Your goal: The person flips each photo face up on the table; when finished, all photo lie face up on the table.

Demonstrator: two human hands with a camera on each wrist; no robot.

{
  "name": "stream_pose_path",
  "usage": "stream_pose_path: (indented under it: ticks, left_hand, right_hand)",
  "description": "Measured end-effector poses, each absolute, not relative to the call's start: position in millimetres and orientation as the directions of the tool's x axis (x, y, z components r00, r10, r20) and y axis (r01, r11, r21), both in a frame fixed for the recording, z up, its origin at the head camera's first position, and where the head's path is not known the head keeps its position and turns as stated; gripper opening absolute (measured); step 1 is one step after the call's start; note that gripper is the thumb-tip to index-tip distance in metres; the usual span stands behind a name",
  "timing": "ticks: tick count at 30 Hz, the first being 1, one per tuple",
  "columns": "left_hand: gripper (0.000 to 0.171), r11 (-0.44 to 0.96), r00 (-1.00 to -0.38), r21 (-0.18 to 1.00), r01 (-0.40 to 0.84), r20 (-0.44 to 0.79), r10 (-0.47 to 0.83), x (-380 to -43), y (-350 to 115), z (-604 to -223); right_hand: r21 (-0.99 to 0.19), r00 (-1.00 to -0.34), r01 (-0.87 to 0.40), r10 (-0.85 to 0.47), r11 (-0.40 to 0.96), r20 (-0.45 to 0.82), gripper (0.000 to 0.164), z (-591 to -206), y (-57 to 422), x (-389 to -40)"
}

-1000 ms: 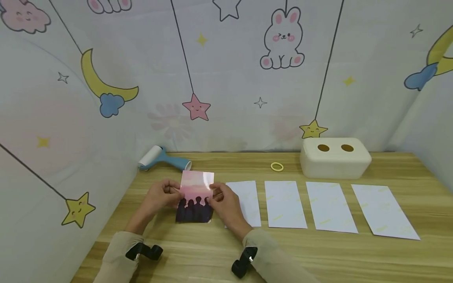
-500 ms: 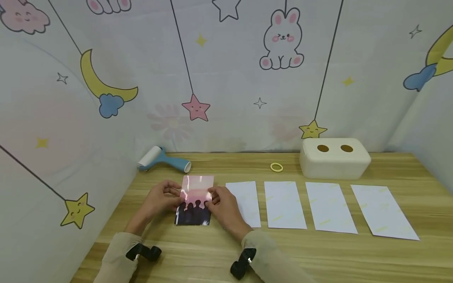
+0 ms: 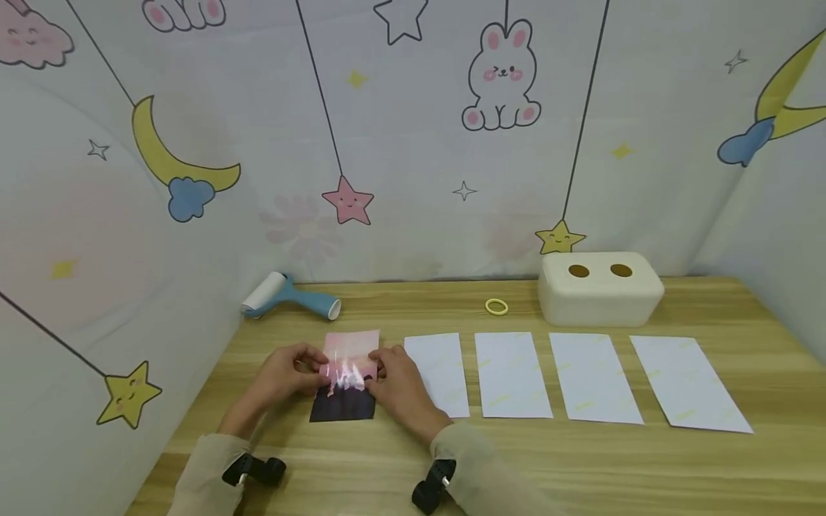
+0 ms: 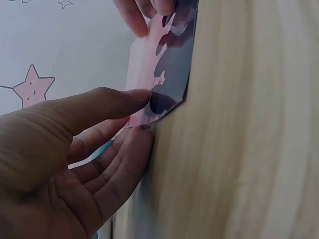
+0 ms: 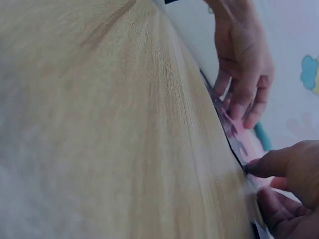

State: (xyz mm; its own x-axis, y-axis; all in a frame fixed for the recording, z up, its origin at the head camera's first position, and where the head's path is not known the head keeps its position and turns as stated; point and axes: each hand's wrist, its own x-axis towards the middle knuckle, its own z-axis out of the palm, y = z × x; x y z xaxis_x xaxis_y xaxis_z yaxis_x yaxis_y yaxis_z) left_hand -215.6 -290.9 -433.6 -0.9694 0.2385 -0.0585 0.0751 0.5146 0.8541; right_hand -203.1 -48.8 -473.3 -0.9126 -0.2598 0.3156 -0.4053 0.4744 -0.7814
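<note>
A glossy photo print [image 3: 351, 344], pink sky above and dark silhouettes below, is between my two hands in the head view. My left hand [image 3: 287, 376] pinches its left edge, and in the left wrist view the thumb [image 4: 117, 102] lies over the front with fingers behind. On the opposite edge my right hand [image 3: 401, 387] pinches the print between thumb and fingers. The print lies close to the tabletop; whether it lies fully flat I cannot tell. Light glares across its middle. Just right of it is a white sheet [image 3: 445, 365], partly behind my right hand.
More white sheets, a second [image 3: 513, 374], a third [image 3: 595, 378] and a fourth [image 3: 690, 383], continue the row rightward. Behind them are a yellow ring [image 3: 496, 307] and a cream box with two holes [image 3: 600, 297]. A blue-handled roller [image 3: 290, 295] lies back left, near the patterned curtain [image 3: 413, 143].
Both hands have brought the print down toward the table and slightly nearer to me, and the glare has slid down across it. The head view has shifted a little. The sheets stay put.
</note>
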Motion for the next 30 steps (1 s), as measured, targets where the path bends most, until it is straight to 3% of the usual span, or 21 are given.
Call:
stream_pose_path:
  ticks: [19, 30]
  left_hand:
    - [0.029, 0.750, -0.989, 0.661, 0.033, -0.089, 0.122, -211.2, -281.5, -422.9]
    - [0.029, 0.740, -0.983, 0.663, 0.116, -0.030, 0.181, -210.1, -266.2, -414.2]
  right_hand:
    - [-0.710, -0.912, -0.406, -0.307, 0.575, 0.272, 0.027, -461.8, -51.3, -198.2]
    - [-0.688, -0.885, -0.455, -0.374, 0.566, 0.278, 0.026, -436.8, -20.1, -206.5]
